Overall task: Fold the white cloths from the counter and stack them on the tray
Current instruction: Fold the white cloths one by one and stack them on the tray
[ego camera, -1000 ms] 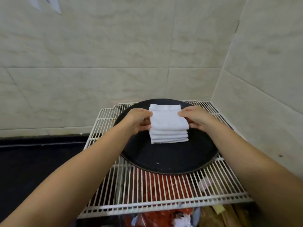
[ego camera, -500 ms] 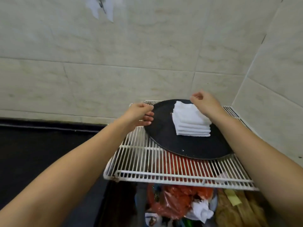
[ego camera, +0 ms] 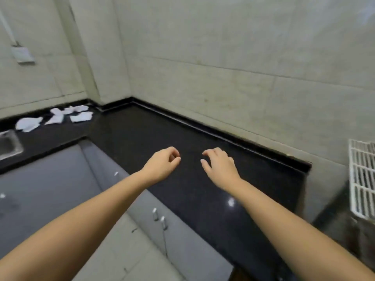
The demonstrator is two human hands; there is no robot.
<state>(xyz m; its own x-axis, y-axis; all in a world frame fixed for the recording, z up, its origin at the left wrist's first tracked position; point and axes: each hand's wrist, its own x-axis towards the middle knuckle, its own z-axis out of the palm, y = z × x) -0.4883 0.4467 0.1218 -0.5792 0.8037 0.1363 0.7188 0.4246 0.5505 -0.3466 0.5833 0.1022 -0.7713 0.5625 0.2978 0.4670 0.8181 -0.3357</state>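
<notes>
— Well, holding anything?
— No: left hand (ego camera: 162, 164) and right hand (ego camera: 219, 165), fingers loosely curled, over the black surface (ego camera: 203, 199).
— And the white cloths (ego camera: 58, 117)?
— Far left corner, well apart.

Both arms stretch forward over black table (ego camera: 203, 179). Left hand (ego camera: 162, 166) and right hand (ego camera: 220, 166) hover side by side, apart, fingers loosely curled, holding nothing. White cloths (ego camera: 58, 117) lie crumpled and scattered on far left stretch of table, near wall corner, well apart from hands. Metal sink (ego camera: 8, 145) at left edge, just below cloths. White wire rack (ego camera: 362, 179) at right edge. Grey cabinet doors (ego camera: 166, 236) under table. Tiled walls behind; socket (ego camera: 22, 55) upper left.
</notes>
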